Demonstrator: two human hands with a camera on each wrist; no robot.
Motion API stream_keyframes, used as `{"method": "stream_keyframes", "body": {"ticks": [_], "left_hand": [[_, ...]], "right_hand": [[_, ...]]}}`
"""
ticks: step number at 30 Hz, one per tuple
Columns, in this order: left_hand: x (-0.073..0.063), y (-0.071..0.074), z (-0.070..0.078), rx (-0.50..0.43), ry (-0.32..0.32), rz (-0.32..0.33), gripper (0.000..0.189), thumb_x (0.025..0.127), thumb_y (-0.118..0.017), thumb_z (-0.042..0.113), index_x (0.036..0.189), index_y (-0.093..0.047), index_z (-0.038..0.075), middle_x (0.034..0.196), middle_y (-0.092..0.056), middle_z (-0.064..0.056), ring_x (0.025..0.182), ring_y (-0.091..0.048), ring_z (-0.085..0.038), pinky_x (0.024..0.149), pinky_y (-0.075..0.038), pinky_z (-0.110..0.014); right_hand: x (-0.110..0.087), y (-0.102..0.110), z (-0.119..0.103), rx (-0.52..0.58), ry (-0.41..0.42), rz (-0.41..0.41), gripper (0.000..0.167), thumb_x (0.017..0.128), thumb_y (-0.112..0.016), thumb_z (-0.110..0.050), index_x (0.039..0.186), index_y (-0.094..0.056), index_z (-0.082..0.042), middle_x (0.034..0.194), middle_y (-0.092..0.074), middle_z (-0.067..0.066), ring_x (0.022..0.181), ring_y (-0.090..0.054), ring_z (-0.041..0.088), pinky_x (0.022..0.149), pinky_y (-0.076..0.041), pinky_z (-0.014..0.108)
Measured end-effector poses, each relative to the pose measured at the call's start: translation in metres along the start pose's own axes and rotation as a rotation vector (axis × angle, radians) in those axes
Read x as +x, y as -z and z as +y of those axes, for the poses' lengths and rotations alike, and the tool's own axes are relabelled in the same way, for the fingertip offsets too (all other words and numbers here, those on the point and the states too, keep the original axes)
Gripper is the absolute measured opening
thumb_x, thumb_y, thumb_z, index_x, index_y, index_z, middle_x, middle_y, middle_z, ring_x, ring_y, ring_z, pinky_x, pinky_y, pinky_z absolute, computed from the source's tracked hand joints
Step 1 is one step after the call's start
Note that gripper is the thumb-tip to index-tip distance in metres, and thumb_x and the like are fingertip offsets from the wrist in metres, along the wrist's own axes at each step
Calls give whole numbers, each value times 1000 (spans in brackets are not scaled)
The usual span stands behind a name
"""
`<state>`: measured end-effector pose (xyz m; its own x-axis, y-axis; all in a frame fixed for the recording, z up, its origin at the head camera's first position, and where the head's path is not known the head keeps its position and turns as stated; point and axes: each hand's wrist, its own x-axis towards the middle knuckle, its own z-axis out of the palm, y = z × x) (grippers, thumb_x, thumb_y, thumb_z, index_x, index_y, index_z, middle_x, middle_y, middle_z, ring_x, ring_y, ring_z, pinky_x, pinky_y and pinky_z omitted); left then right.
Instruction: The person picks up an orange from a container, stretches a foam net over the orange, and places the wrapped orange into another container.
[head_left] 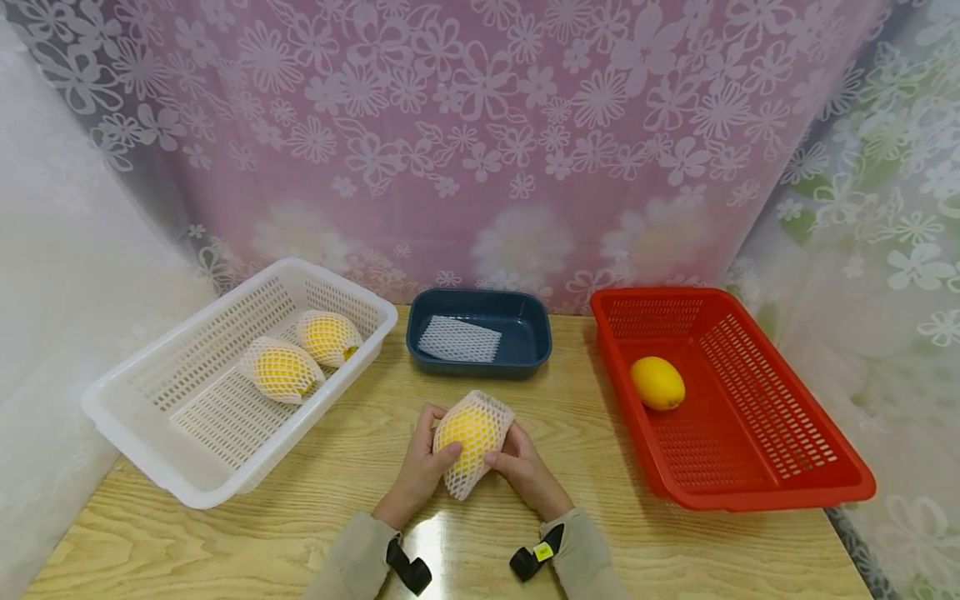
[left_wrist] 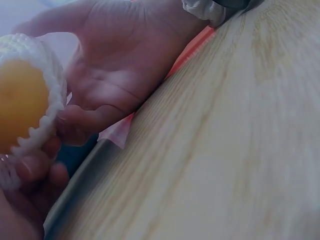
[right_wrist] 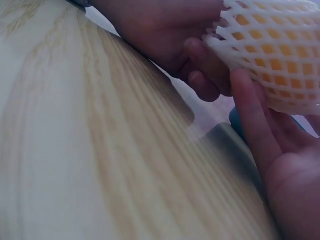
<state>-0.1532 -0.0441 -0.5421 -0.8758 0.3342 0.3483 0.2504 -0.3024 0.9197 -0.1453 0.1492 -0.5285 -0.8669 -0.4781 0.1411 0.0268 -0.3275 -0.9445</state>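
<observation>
Both hands hold a yellow lemon (head_left: 474, 430) in a white foam net sleeve, above the table and in front of the blue tray. My left hand (head_left: 420, 468) grips its left side, thumb across the front. The right hand (head_left: 534, 477) pinches the net's lower right side with the thumb, its other fingers behind the fruit. In the left wrist view the lemon's bare end (left_wrist: 22, 105) shows through the net's open mouth. The right wrist view shows the foam net (right_wrist: 280, 55) stretched round the fruit, with fingertips of both hands right against it.
On the left, a white basket (head_left: 150, 454) holds two netted lemons (head_left: 281, 371). A flat foam net (head_left: 459, 339) lies in the dark blue tray (head_left: 521, 329) at the back. To the right, a red basket (head_left: 720, 442) contains one bare lemon (head_left: 657, 383). Floral curtains (head_left: 480, 150) hang behind the wooden table.
</observation>
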Motion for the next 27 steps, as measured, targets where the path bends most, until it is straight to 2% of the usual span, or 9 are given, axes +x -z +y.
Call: {"method": "stream_keyframes", "body": {"ticks": [7, 10, 14, 16, 19, 22, 24, 27], "left_hand": [[1, 1, 2, -10, -32, -30, 53, 98, -60, 44, 125, -48, 0, 88, -69, -3, 69, -67, -12, 56, -54, -27], [1, 1, 3, 60, -72, -22, 51, 101, -52, 45, 129, -52, 3, 100, -68, -6, 79, -65, -12, 66, -54, -27], [1, 1, 2, 202, -113, 11, 46, 107, -39, 41, 136, -52, 7, 125, -60, -10, 106, -60, -18, 89, -49, -30], [1, 1, 2, 223, -108, 32, 49, 107, -37, 43, 140, -49, 9, 127, -58, -13, 109, -59, -19, 90, -49, -31], [1, 1, 1, 121, -74, 27, 61, 103, -46, 47, 147, -38, 6, 133, -49, -18, 110, -59, -19, 87, -52, -32], [2, 0, 2, 8, -49, -8, 76, 97, -63, 38, 151, -26, 1, 142, -38, -21, 115, -56, -22, 88, -53, -33], [3, -1, 3, 32, -37, -12, 84, 91, -74, 29, 152, -24, -1, 147, -35, -19, 122, -51, -22, 95, -49, -31], [2, -2, 4, 162, -3, 36, 85, 82, -83, 17, 150, -34, 7, 149, -41, -9, 129, -45, -20, 104, -39, -26]], "right_hand": [[-3, 1, -1, 18, 5, -3, 54, 87, -66, -10, 136, -43, -5, 126, -56, 6, 112, -58, 15, 94, -48, 29], [-3, 1, -2, 24, 10, 1, 50, 85, -67, -9, 131, -48, -8, 122, -58, 4, 109, -58, 14, 94, -48, 28], [-3, 0, -3, 34, 23, 29, 48, 85, -68, -9, 129, -48, -10, 120, -58, 2, 108, -57, 13, 94, -46, 27], [-3, 0, -3, 47, 44, 69, 47, 85, -67, -8, 128, -48, -10, 117, -59, 3, 104, -59, 13, 89, -49, 28], [-2, 0, -2, 63, 81, 149, 53, 85, -66, -4, 133, -43, -11, 116, -58, 4, 98, -61, 14, 81, -54, 30], [0, 0, -1, 50, 106, 206, 67, 84, -71, -4, 141, -37, -9, 122, -56, 5, 102, -60, 15, 82, -54, 30], [1, 0, 0, 13, 111, 229, 78, 83, -76, -6, 146, -31, -6, 128, -52, 5, 109, -57, 14, 88, -52, 27], [1, -1, 1, -39, 109, 250, 91, 81, -81, -8, 150, -23, 0, 133, -48, 7, 114, -55, 14, 93, -49, 25]]}}
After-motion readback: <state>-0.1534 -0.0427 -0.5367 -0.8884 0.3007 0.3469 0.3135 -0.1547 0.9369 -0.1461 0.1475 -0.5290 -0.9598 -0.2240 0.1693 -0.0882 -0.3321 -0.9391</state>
